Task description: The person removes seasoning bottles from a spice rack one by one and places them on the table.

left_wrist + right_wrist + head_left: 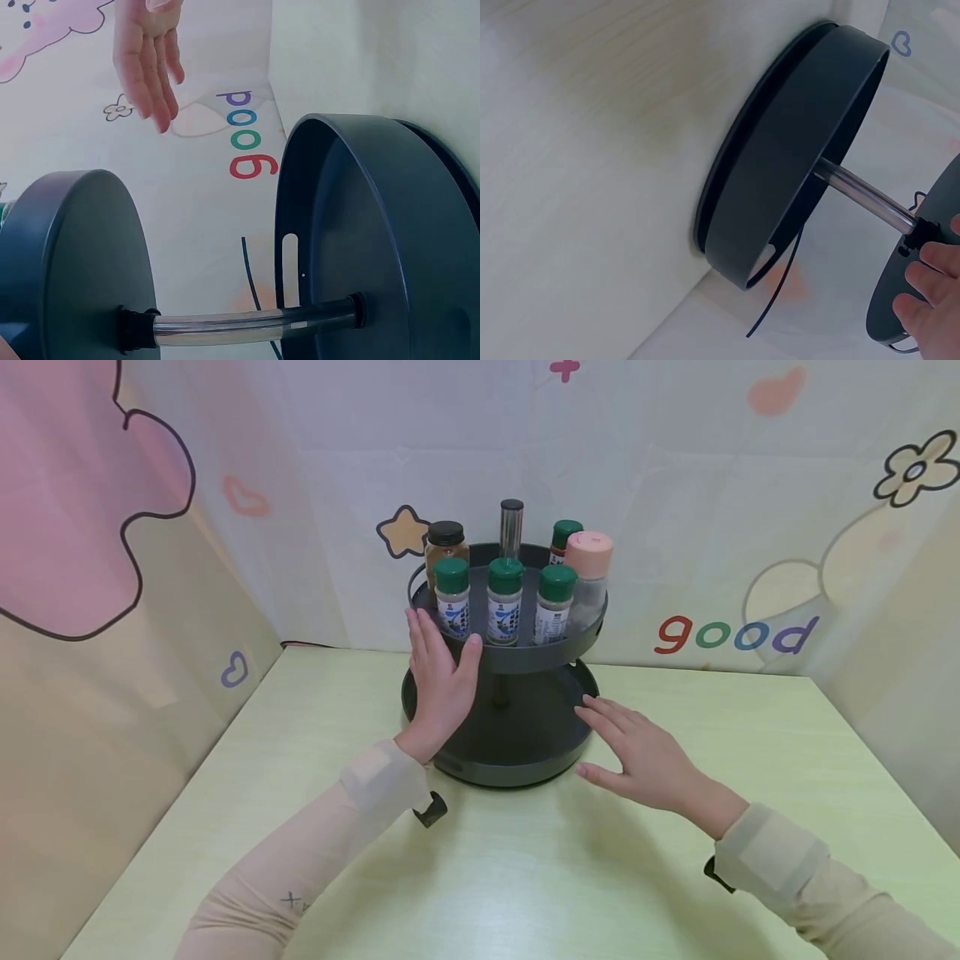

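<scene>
A dark grey two-tier round spice rack [517, 772] stands on the table. My left hand [444, 681] is at the left front of its upper tier [525, 658], fingers straight and thumb spread; whether it touches the rim I cannot tell. To the right of the lower tier [498, 735], my right hand [648, 760] reaches in with extended fingers and holds nothing. The upper tier carries several green-capped spice bottles [504, 610], a black-capped jar [446, 535] and a pink-capped bottle [588, 556]. The lower tier shows a bare floor. In the left wrist view, the right hand [154, 60] appears beyond the rack.
The pale table [517, 877] spreads in front of and beside the rack. A printed curtain [675, 485] hangs behind. A thin dark cable [307, 645] lies along the table's back edge on the left. A metal post [512, 531] rises from the rack's middle.
</scene>
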A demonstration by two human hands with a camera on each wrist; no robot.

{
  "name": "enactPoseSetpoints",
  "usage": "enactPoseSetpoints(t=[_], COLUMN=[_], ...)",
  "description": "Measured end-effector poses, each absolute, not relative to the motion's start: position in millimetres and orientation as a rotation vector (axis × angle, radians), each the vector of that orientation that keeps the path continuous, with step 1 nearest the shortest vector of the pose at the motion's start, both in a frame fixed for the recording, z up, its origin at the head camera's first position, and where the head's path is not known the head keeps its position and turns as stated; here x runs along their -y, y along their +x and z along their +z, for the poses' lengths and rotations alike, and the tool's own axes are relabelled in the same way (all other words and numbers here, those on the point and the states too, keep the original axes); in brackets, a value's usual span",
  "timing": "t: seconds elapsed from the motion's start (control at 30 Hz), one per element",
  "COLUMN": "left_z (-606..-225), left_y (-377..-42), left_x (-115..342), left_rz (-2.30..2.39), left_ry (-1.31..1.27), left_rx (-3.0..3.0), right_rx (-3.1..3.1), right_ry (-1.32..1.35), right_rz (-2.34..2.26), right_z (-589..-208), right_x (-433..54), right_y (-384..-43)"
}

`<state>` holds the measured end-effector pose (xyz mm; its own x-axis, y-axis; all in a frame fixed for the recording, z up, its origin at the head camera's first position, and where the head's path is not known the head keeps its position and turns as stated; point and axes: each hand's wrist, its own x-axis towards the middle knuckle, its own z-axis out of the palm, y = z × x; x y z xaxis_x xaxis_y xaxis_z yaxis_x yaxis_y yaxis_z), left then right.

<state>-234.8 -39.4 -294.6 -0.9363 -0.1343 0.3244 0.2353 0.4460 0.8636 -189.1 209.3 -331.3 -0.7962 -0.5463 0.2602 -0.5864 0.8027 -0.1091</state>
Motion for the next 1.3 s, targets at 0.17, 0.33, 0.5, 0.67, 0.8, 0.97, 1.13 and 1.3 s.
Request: enactPoseSetpoints(t=[0.17, 0.33, 0.5, 0.67, 0.8, 0.97, 1.13, 1.3], left_z=[-292.1, -292.8, -294.0, -293.4, -292.4, -291.3, -289.7, -289.0], left_y=[-238.2, -241.9, -244.8, -246.8, -249.3, -251.3, -253.4, -256.7], left_x=[38.8, 38.9, 38.7, 38.0, 38.2, 39.3, 39.8, 40.2], left_rz=[-1.512, -1.551, -1.584, -1.590, -1.620, -1.669, -1.709, -1.753], left_ry=[-0.043, 0.005, 0.035, 0.041, 0.045, 0.059, 0.061, 0.073], left_rx=[2.364, 2.356, 2.334, 2.312, 2.283, 2.259, 2.225, 2.199], right_rx=[2.726, 2.677, 2.656, 2.624, 2.556, 2.435, 2.338, 2.284], right_ry=[0.878, 0.868, 0.855, 0.849, 0.867, 0.924, 0.964, 0.966], right_rz=[0.287, 0.302, 0.309, 0.333, 0.358, 0.382, 0.390, 0.411], right_z=[-324.5, -318.6, -313.9, -308.1, -303.8, -297.4, -289.1, -282.6], right_x=[-207.8, -206.0, -204.4, -202.7, -202.3, -202.9, -202.7, -201.1], right_y=[-189.3, -189.5, -190.7, -192.3, -194.5, -197.8, -201.0, -203.9])
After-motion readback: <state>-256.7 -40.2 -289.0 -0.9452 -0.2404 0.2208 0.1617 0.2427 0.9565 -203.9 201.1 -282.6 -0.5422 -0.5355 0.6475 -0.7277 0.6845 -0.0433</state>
